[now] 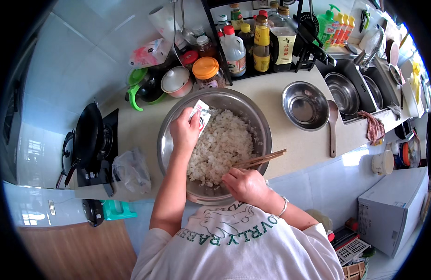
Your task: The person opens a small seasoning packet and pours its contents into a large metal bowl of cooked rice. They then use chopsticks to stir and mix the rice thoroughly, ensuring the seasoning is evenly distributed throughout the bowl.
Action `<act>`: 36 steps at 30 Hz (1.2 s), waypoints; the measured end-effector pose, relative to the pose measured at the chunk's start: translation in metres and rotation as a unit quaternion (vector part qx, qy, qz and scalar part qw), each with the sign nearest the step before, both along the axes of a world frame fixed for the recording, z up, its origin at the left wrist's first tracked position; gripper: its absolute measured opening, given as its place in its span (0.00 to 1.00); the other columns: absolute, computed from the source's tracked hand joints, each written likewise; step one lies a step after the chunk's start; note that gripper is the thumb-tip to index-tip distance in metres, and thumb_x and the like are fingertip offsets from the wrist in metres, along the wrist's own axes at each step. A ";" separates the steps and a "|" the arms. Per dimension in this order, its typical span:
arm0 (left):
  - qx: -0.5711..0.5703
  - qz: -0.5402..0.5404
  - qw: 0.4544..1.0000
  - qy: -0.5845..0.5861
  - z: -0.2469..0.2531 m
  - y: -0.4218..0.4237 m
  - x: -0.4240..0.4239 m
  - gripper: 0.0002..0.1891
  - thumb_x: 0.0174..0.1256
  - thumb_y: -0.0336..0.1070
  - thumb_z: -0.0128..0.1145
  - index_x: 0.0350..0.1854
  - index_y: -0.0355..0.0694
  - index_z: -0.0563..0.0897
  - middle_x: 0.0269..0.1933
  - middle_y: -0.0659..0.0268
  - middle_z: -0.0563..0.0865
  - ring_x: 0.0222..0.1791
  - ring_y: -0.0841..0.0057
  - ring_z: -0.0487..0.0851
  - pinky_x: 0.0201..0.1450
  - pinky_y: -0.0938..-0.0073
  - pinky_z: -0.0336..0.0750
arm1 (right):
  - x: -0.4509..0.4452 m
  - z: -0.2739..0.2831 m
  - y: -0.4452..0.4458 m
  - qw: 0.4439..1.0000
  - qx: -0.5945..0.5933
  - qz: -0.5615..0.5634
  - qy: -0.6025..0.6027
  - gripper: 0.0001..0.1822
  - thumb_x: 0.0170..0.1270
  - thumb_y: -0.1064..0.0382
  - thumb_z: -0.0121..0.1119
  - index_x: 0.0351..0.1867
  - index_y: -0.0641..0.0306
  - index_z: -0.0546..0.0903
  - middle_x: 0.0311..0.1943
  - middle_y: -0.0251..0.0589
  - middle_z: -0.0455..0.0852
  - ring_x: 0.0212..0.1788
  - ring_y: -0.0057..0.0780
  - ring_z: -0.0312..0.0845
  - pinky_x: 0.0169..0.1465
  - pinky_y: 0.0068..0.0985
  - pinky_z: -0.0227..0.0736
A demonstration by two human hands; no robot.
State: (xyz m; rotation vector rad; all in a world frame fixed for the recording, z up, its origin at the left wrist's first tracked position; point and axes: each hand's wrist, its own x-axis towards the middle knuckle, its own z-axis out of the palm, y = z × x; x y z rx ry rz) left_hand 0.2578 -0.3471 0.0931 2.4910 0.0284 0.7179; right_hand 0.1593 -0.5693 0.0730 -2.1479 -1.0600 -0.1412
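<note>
A large stainless steel bowl [261, 129] stands on the counter before me, holding a heap of white cooked rice [220, 143]. My left hand [184, 131] is over the bowl's left side, closed around a small white printed packet [203, 117]. At the bowl's lower right is my right hand [245, 183], with its fingertips drawn together low over the rice; whether they pinch anything is hidden. Wooden chopsticks [271, 156] lie just above that hand, their tips in the rice and their other ends over the rim.
Right of the bowl are a smaller steel bowl [305, 106], a wooden spoon [332, 129] and the sink [348, 56]. Bottles and a lidded jar [208, 75] stand behind. A plastic bag [132, 170] and a wok [88, 136] on the stove are at the left.
</note>
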 end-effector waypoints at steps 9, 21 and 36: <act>-0.020 0.105 0.994 0.007 -0.008 0.038 -0.018 0.09 0.66 0.40 0.62 0.40 0.39 0.84 0.30 0.54 0.87 0.32 0.52 0.86 0.34 0.56 0.77 | 0.000 -0.003 0.001 1.000 -0.014 -0.007 -0.009 0.04 0.52 0.66 0.59 0.29 0.60 0.76 0.27 0.38 0.76 0.27 0.35 0.81 0.27 0.32 0.78; 0.015 0.100 0.991 0.091 0.008 0.043 -0.087 0.07 0.65 0.35 0.64 0.38 0.38 0.83 0.26 0.53 0.85 0.26 0.56 0.85 0.28 0.61 0.76 | 0.002 -0.006 0.001 1.000 0.017 0.000 -0.008 0.04 0.56 0.66 0.66 0.31 0.59 0.82 0.26 0.37 0.78 0.25 0.36 0.80 0.26 0.32 0.77; -0.065 0.058 0.993 0.077 0.037 0.032 -0.166 0.06 0.64 0.32 0.64 0.37 0.34 0.82 0.26 0.55 0.84 0.22 0.67 0.83 0.25 0.69 0.74 | 0.006 0.009 -0.004 0.979 0.194 0.001 0.060 0.09 0.51 0.72 0.71 0.28 0.64 0.80 0.30 0.40 0.81 0.25 0.40 0.79 0.29 0.32 0.77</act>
